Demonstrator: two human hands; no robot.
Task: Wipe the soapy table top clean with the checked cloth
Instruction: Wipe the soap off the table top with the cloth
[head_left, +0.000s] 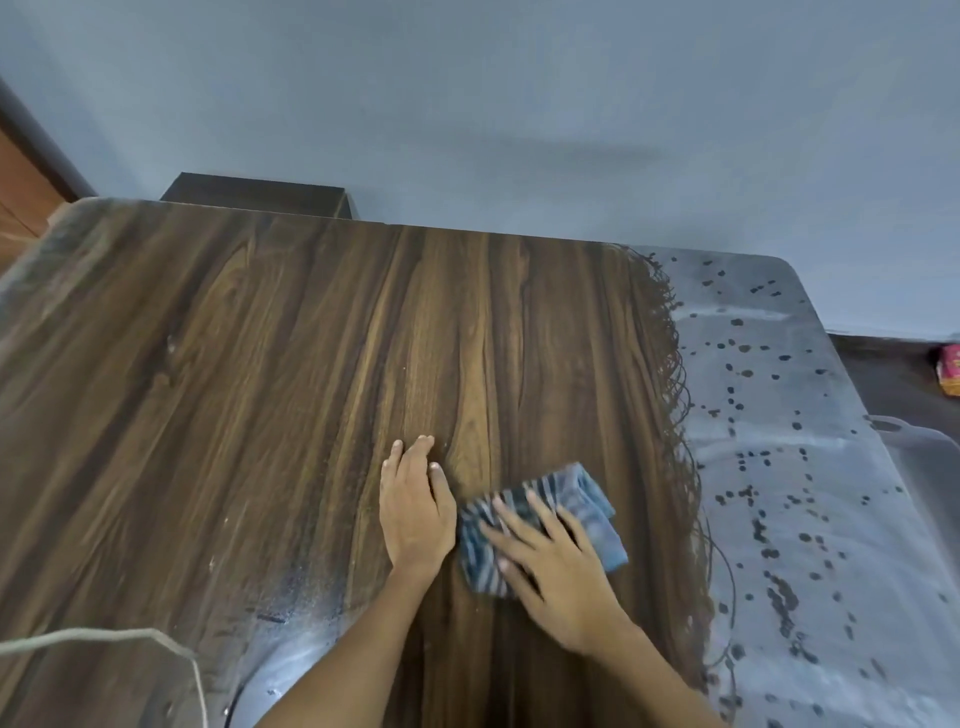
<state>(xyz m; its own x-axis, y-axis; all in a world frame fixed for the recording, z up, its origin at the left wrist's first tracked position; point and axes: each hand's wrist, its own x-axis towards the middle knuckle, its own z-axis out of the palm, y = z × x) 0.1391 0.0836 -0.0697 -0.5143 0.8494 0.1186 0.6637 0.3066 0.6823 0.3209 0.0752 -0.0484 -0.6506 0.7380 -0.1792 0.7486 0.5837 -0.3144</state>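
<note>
I see the table top (260, 364) as dark wood-grain laminate w/ long streaks running away from me, smooth and a bit shiny. The right third carries a grey-white soap film (779, 467), matte, dotted w/ dark round gaps where the film has broken; its left edge is ragged, w/ thin curved swipe lines. A smaller pale soapy patch (291, 660) sits at the near edge, left of the forearms, plus a thin haze along the far left corner.

The checked cloth (587, 504) lies crumpled on the bare wood near the centre-right, just left of the film edge. Soft woven fabric, blue w/ pale stripes and checks, folds bunched up.

My right hand (550, 566) lies on the cloth, fingers spread and straight, palm pressing it down, no pinch. Left hand (415, 514) rests flat on the wood just beside the cloth, fingers together and extended, holding nothing.

A pale cord (104, 636) curves across the bottom left corner. Behind the table's far edge there's a dark boxy cabinet (260, 195) against a plain blue-grey wall (519, 104). Far right, a small pink-and-yellow packet (949, 369) w/ print too small to read.
</note>
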